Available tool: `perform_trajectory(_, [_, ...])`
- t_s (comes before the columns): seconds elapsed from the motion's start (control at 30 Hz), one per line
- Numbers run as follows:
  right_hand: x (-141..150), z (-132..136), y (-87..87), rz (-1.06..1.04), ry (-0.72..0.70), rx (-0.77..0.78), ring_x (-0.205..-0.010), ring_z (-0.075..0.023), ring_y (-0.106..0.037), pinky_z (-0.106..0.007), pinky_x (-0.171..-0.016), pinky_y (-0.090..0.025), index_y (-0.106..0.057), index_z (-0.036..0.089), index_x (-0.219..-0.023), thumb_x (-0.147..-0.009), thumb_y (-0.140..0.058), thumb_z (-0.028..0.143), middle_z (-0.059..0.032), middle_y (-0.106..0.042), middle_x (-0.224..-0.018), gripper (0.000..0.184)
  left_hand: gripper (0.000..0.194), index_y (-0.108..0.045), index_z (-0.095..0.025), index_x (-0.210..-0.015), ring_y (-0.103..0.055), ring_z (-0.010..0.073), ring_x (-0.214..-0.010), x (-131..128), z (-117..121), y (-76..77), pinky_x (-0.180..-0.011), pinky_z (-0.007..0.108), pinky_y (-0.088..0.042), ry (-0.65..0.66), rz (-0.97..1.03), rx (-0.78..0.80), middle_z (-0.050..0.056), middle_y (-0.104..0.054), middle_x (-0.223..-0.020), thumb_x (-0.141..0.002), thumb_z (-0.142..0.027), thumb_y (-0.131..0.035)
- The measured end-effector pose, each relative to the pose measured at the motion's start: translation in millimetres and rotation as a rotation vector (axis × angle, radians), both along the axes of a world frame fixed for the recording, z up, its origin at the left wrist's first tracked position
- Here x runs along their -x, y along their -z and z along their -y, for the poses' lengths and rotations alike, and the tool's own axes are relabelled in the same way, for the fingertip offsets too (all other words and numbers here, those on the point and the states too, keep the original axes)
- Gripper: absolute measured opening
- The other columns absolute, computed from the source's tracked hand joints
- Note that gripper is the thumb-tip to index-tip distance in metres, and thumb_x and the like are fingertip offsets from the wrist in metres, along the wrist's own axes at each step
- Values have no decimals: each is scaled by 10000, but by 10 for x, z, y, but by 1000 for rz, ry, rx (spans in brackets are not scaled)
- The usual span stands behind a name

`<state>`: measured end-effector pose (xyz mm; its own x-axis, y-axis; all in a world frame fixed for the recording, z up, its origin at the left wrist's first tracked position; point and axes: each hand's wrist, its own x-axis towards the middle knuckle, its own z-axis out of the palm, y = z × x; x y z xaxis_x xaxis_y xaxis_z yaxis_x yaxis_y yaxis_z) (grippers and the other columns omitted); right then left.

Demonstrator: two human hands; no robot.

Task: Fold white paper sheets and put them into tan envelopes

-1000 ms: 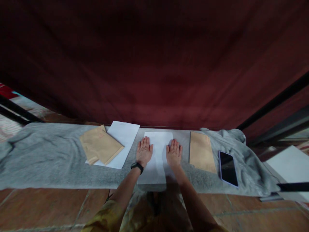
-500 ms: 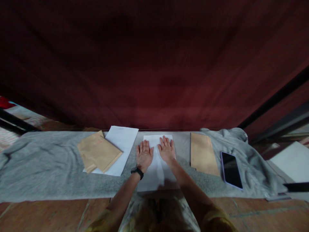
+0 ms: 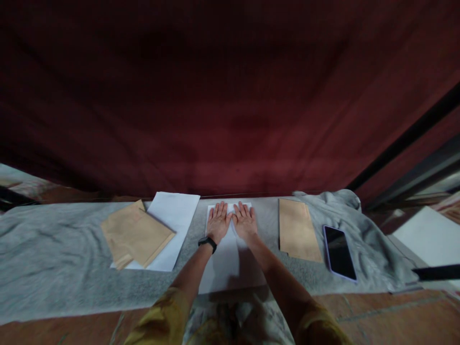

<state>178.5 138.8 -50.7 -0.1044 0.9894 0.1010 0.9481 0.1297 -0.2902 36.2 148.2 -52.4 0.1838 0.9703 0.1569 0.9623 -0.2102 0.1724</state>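
A white sheet of paper (image 3: pixel 223 268) lies lengthwise before me on a grey cloth (image 3: pixel 72 249). My left hand (image 3: pixel 218 223) rests flat on its upper left part, fingers stretched out and pointing away from me. Beside it, my right hand (image 3: pixel 245 223) lies flat on the upper right part, palm down, its fingers slightly spread. The two thumbs come close together near the middle of the sheet. Whether the paper is one layer or several, I cannot tell. A black watch or band (image 3: pixel 207 243) circles my left wrist.
Left of the sheet, brown paper envelopes (image 3: pixel 140 235) overlap more white paper (image 3: pixel 176 211). Another brown envelope (image 3: pixel 298 230) lies to the right, with a phone (image 3: pixel 339 253) beyond it. A dark red curtain (image 3: pixel 230 120) hangs behind; tiled floor (image 3: pixel 388 311) shows below.
My right hand has slid leftward across the sheet, and both hands are now nearly together. The sheet's right side lies flatter and shows wider at the near end. The view has shifted slightly.
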Motion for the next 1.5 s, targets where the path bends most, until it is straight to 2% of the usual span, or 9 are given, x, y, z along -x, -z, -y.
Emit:
perform_trajectory(0.23, [-34, -104, 46, -4, 98, -40, -1521, -274, -313, -490, -1242, -166, -384, 171, -1568, -1064, -290, 426, -108, -332, -1641, 573, 620, -351, -127, -1577, -281, 253, -1537, 174, -28, 4, -1251, 459, -225, -65, -19, -30, 136, -407, -1606, -1054, -433, -221])
perform_trajectory(0.5, [-32, -149, 113, -43, 175, -57, -1520, -297, -310, -513, -1236, -178, -377, 86, -1561, -1067, -264, 376, -185, -337, -1628, 584, 625, -363, -90, -1564, -319, 263, -1521, 336, 130, 28, -1241, 447, -259, -157, -61, -52, 172, -425, -1588, -1057, -437, -252])
perform_trajectory(0.67, [-111, -189, 105, -97, 135, -73, -1496, -268, -360, -526, -1227, -215, -508, 128, -1484, -1061, -293, 304, -170, -463, -1566, 506, 616, -420, -64, -1529, -346, 280, -1507, 472, 319, 4, -1231, 452, -289, -189, -73, -63, 186, -447, -1570, -1049, -427, -286])
perform_trajectory(0.77, [-238, -176, 84, -132, 90, -86, -1441, -239, -445, -479, -1207, -287, -597, 123, -1397, -1047, -298, 231, -165, -554, -1495, 473, 613, -460, -29, -1493, -393, 287, -1482, 549, 505, -17, -1227, 448, -306, -188, -54, -66, 199, -471, -1548, -1051, -410, -272])
perform_trajectory(0.93, [-204, 280, 119, -172, 72, -134, -1447, -270, -433, -462, -1183, -355, -517, 2, -1441, -1058, -234, 252, -236, -481, -1534, 538, 576, -447, -49, -1500, -350, 288, -1505, 485, 1011, 26, -1221, 478, -327, -116, 22, -156, 184, -446, -1571, -1050, -364, -276])
perform_trajectory(1.07, [134, 961, 226, -185, -52, -170, -1467, -219, -410, -403, -1204, -355, -508, 108, -1479, -1058, -316, 307, -133, -453, -1582, 503, 553, -381, -90, -1543, -346, 251, -1509, 215, 1440, 129, -1222, 460, -335, 44, 34, -152, 149, -413, -1601, -1024, -273, -328])
perform_trajectory(1.17, [285, 1351, 287, -150, -149, -225, -1471, -211, -409, -437, -1219, -329, -512, 125, -1478, -1061, -304, 266, -113, -468, -1573, 487, 582, -391, -77, -1537, -359, 241, -1502, 78, 1652, 173, -1225, 448, -325, 129, -12, -128, 156, -426, -1592, -960, -137, -353])
perform_trajectory(1.27, [221, 1533, 285, -91, -148, -262, -1453, -224, -438, -469, -1215, -321, -504, 130, -1484, -1062, -341, 285, -120, -483, -1558, 478, 567, -399, -91, -1538, -349, 240, -1507, 83, 1760, 143, -1231, 459, -313, 127, -36, -139, 147, -434, -1588, -978, -169, -359])
perform_trajectory(1.5, [-196, 1658, 209, 12, -109, -321, -1459, -268, -426, -491, -1187, -326, -458, 119, -1512, -1061, -376, 328, -149, -458, -1571, 504, 585, -418, -47, -1522, -388, 267, -1487, 307, 1877, 24, -1219, 474, -331, 22, -28, -167, 176, -409, -1586, -1052, -377, -309])
